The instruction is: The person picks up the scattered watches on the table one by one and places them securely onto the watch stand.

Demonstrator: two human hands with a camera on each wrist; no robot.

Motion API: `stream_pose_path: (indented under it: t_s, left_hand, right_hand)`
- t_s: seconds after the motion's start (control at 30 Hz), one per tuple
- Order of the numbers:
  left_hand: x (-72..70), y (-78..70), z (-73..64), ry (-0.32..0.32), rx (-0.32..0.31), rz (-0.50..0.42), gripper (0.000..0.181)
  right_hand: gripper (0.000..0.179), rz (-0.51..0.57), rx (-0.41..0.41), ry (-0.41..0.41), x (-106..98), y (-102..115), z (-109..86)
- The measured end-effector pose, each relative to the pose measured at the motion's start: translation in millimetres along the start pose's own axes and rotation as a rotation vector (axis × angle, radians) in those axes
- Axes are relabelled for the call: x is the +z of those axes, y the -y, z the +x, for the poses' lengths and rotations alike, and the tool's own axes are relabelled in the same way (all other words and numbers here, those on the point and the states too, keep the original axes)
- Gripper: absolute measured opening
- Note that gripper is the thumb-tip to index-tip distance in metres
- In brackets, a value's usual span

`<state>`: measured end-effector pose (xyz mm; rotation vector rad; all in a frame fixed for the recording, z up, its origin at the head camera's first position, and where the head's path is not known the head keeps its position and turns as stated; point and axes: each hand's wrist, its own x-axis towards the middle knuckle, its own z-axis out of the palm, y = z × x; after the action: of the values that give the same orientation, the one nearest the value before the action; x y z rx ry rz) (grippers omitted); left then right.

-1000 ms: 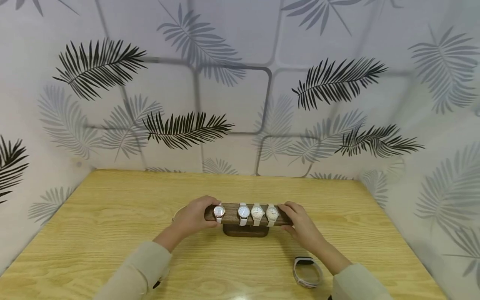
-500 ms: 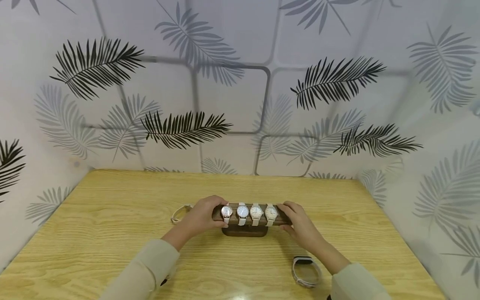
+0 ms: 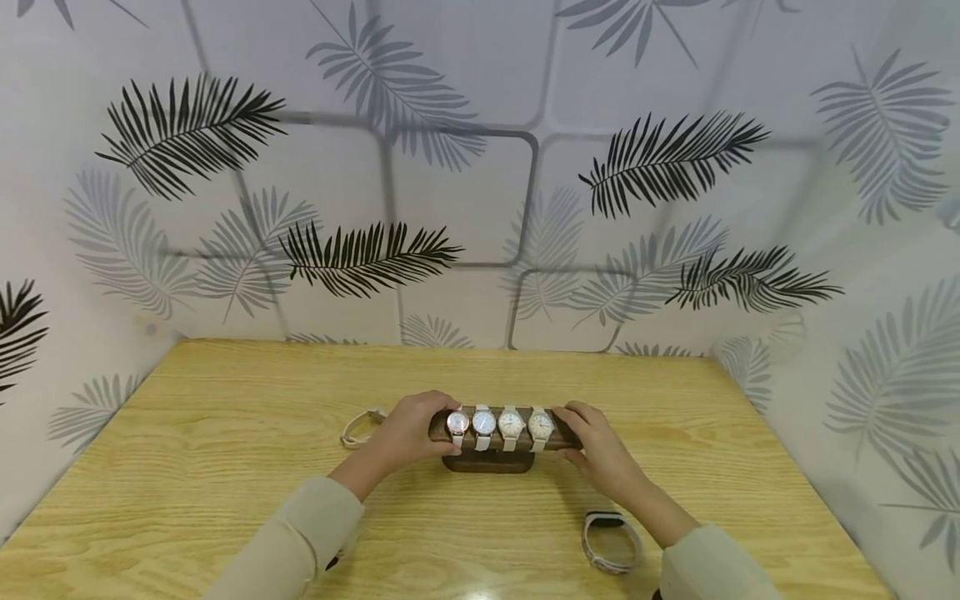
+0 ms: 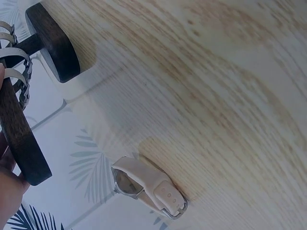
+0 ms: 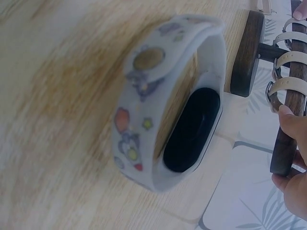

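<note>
A dark wooden watch stand [image 3: 487, 462], a T-shape with a horizontal bar, stands mid-table and carries several pale-strapped wristwatches. At the bar's left end my left hand [image 3: 411, 429] pinches the leftmost wristwatch [image 3: 457, 423], finger above and thumb below its strap. This watch sits close beside its neighbour [image 3: 483, 423]. My right hand [image 3: 606, 450] grips the bar's right end, thumb in front and fingers behind. In the right wrist view its thumb tip lies right by the last watch's strap [image 5: 290, 85]. The bar's bare end [image 4: 29, 153] shows past my left hand.
A smart band [image 3: 611, 543] with a cartoon-print strap lies near my right forearm. Left of the stand lies another watch with a pale pink strap [image 4: 153, 184]. A small dark-tipped item [image 3: 333, 560] is mostly hidden by my left sleeve. Patterned walls border the wooden table [image 3: 247, 392].
My left hand has slid the leftmost wristwatch to the right along the bar, close to the others. The watch on the table behind that hand shows more fully. My right hand keeps its grip.
</note>
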<state>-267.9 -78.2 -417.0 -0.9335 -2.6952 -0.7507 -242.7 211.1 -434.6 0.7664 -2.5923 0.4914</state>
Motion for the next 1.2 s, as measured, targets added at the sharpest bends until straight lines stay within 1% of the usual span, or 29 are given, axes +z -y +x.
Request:
stream_pose_path:
  t_s: [0.1, 0.17, 0.27, 0.4, 0.5, 0.63, 0.73, 0.83, 0.9, 1.07, 1.13, 1.2]
  left_hand:
    - [-0.1, 0.4, -0.7, -0.005, 0.008, 0.010, 0.054]
    - [-0.4, 2.3, -2.2, -0.020, 0.010, 0.010, 0.056]
    - [-4.4, 8.3, -7.6, -0.051, -0.005, 0.010, 0.062]
    - [-15.7, 23.2, -20.8, -0.087, -0.059, 0.016, 0.070]
    - [-24.2, 37.4, -32.9, -0.099, -0.098, 0.017, 0.073]
    - [-31.6, 54.3, -48.1, -0.073, -0.171, 0.006, 0.074]
    - [-33.2, 63.6, -55.2, -0.050, -0.218, 0.021, 0.072]
    - [-32.5, 66.9, -56.7, -0.036, -0.256, 0.043, 0.071]
    - [-31.7, 66.3, -55.0, -0.010, -0.296, 0.061, 0.071]
    - [-24.3, 62.4, -44.8, 0.077, -0.451, 0.095, 0.072]
    - [-19.4, 61.7, -39.9, 0.093, -0.508, 0.112, 0.070]
    - [-14.6, 61.8, -35.2, 0.096, -0.552, 0.129, 0.065]
  right_hand:
    - [0.055, -0.001, 0.002, 0.000, 0, 1, -0.1]
    - [0.054, 0.000, 0.005, 0.001, 0, 1, 0.0]
    - [0.054, 0.004, 0.006, 0.000, 0, 2, 0.2]
    - [0.054, 0.005, 0.002, 0.000, 1, 2, 0.1]
    - [0.054, 0.003, -0.001, 0.002, 1, 3, 0.0]
    - [0.054, 0.007, 0.003, -0.002, 1, 3, -0.1]
    - [0.054, 0.004, 0.001, -0.006, 1, 2, 0.1]
    - [0.055, -0.004, -0.004, -0.007, 2, 1, 0.0]
    - [0.055, -0.007, -0.004, -0.009, 2, 0, -0.5]
    - [0.055, -0.001, 0.002, -0.012, 2, 0, -1.4]
    - [0.055, -0.001, 0.001, -0.012, 2, 0, -1.3]
    - [0.055, 0.000, -0.002, -0.015, 2, 0, -0.9]
